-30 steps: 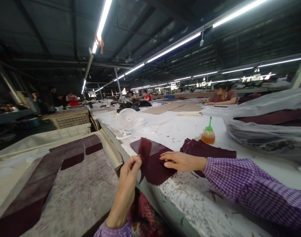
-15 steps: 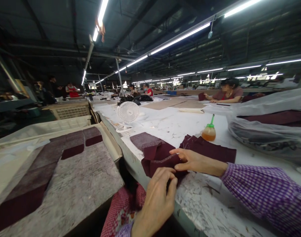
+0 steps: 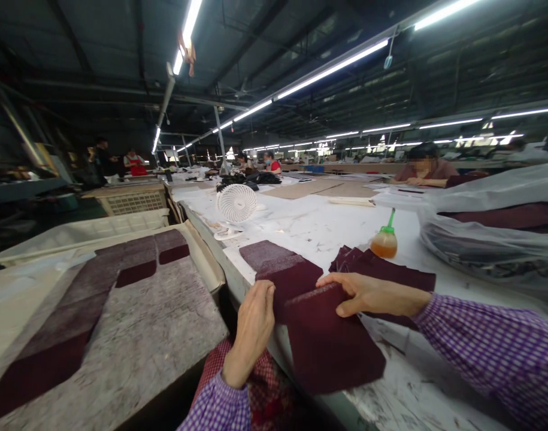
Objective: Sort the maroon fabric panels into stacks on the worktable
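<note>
A dark maroon fabric piece (image 3: 332,344) lies flat at the near edge of the white worktable (image 3: 318,230). My left hand (image 3: 253,320) grips its left edge, fingers curled on the cloth. My right hand (image 3: 368,294) presses on its upper right part, thumb and fingers closed on the fabric. Behind it lies another maroon piece (image 3: 278,266), and a stack of maroon pieces (image 3: 385,272) sits under my right wrist.
A small white fan (image 3: 236,205) and a glue bottle with a green nozzle (image 3: 384,240) stand on the table. A plastic bag of maroon fabric (image 3: 493,230) fills the right. A low bin with maroon pieces (image 3: 121,299) is at left. Other people work far behind.
The folded, bunched maroon piece has been spread flat toward me. My left hand moved from the front fold to the piece's left edge; my right hand stayed on top.
</note>
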`<state>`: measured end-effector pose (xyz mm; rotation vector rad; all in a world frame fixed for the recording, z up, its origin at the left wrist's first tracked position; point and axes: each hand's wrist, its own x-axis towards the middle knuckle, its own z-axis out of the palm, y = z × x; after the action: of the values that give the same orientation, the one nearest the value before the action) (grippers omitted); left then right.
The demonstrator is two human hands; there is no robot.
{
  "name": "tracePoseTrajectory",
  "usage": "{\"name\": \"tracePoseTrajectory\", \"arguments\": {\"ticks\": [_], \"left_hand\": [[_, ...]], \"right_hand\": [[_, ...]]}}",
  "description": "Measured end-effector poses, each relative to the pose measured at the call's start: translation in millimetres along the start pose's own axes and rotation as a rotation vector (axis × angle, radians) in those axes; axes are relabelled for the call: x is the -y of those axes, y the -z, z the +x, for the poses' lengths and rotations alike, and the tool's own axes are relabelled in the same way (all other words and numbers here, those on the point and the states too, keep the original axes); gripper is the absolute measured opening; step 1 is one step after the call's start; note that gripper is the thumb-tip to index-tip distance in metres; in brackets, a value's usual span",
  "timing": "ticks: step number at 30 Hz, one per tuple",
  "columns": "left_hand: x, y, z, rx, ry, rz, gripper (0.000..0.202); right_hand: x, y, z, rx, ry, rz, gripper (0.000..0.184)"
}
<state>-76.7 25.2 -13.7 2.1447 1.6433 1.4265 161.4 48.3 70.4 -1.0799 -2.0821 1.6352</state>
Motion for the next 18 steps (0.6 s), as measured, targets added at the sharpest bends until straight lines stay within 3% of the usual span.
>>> {"name": "tracePoseTrajectory", "arguments": {"ticks": [3,6,8,12,15,18], "left_hand": [[1.4,7.6,4.7,-0.071,-0.001,-0.031,0.026],[-9.8,16.9,10.5,-0.154,0.027,-0.067,0.026],[-26.1,17.8,13.4,-0.038,0.004,-0.134,0.030],[-64.0,1.8,13.3,0.341,-0.081,-0.138,0.035],[-78.2,-13.6,10.6,0.426,-0.053,-0.101,0.028],[-78.1,-16.9,11.6,0.430,0.014,-0.182,0.037]], "right_hand": [[6.2,7.9,-16.0,0.109,-0.039,0.080,0.057],[2.0,8.7,-22.9,0.182,-0.072,0.086,0.060],[-3.3,6.1,-22.3,0.197,-0.086,0.068,0.061],[-12.1,1.5,-17.2,0.108,-0.050,-0.099,0.057],[-15.2,2.0,-17.5,-0.036,-0.023,-0.377,0.052],[-14.4,3.4,-20.8,-0.121,-0.082,-0.509,0.053]]}}
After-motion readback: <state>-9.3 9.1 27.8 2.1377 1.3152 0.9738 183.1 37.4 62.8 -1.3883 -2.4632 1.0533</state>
